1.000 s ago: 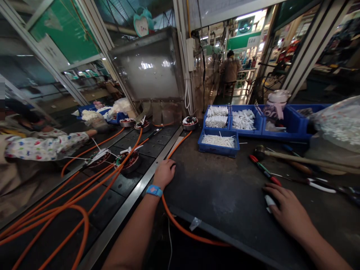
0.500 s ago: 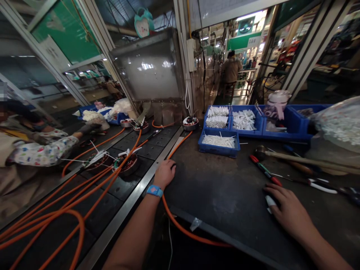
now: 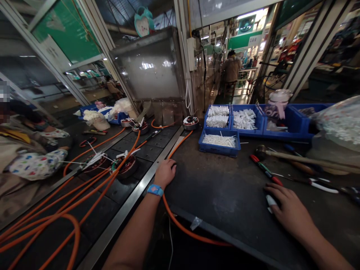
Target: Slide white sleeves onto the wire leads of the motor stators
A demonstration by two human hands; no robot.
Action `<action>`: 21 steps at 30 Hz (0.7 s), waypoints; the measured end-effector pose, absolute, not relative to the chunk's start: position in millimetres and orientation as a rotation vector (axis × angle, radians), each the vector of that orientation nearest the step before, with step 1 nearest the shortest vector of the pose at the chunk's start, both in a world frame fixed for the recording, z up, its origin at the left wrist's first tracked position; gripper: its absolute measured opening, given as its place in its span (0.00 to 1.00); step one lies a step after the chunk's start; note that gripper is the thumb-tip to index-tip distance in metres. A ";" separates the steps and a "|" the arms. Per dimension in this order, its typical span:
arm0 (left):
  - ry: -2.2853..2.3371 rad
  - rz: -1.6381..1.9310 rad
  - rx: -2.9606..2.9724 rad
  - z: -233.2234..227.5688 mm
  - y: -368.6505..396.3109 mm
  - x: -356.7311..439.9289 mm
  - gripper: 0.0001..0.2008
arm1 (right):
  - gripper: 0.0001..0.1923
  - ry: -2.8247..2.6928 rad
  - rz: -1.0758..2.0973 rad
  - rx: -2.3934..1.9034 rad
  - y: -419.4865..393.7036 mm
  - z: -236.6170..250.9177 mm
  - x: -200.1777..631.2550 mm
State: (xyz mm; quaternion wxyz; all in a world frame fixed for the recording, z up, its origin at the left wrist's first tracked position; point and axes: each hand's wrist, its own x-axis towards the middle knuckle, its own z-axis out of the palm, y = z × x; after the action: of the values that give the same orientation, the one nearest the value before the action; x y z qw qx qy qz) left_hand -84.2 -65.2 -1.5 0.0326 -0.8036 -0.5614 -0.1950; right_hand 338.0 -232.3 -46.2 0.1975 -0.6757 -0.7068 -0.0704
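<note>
while the left hand (image 3: 165,172) rests curled over the orange hose (image 3: 180,225) at the bench edge, the right hand (image 3: 291,215) lies flat with a white piece (image 3: 270,201) under its fingertips.

whether the left fingers truly close round the hose cannot be told; they seem draped on it, where it runs back beside the wrist and the blue watch (image 3: 155,190). the right fingers are loosely spread, not pinching, the white piece half covered. just beyond them lies a red-handled tool (image 3: 264,170), further out a mallet (image 3: 292,155) and blue bins (image 3: 219,142) of white sleeves. left of the hose, stators (image 3: 125,165) sit on the belt (image 3: 146,148). to do well, i judge, keep the hose pinned clear of the belt and roll the piece up to the fingertips before lifting.
</note>
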 end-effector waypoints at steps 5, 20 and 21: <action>-1.724 -0.589 -2.474 -2.0 -65.0 -84.8 0.10 | 0.20 -1.984 -0.207 -1.880 -233.2 -45.3 337.1; -1.715 -0.603 -2.484 -2.9 -64.2 -85.8 0.10 | 0.20 -1.972 -0.186 -1.882 -232.8 -45.0 336.6; -1.716 -0.604 -2.485 -2.6 -64.3 -85.7 0.10 | 0.20 -1.975 -0.186 -1.884 -233.0 -45.0 336.6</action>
State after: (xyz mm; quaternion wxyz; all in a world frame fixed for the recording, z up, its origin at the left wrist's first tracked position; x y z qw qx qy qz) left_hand -85.7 -64.3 -2.6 0.0310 -0.8065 -0.5568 -0.1961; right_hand 336.6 -233.0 -45.0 0.2014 -0.6746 -0.7070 -0.0667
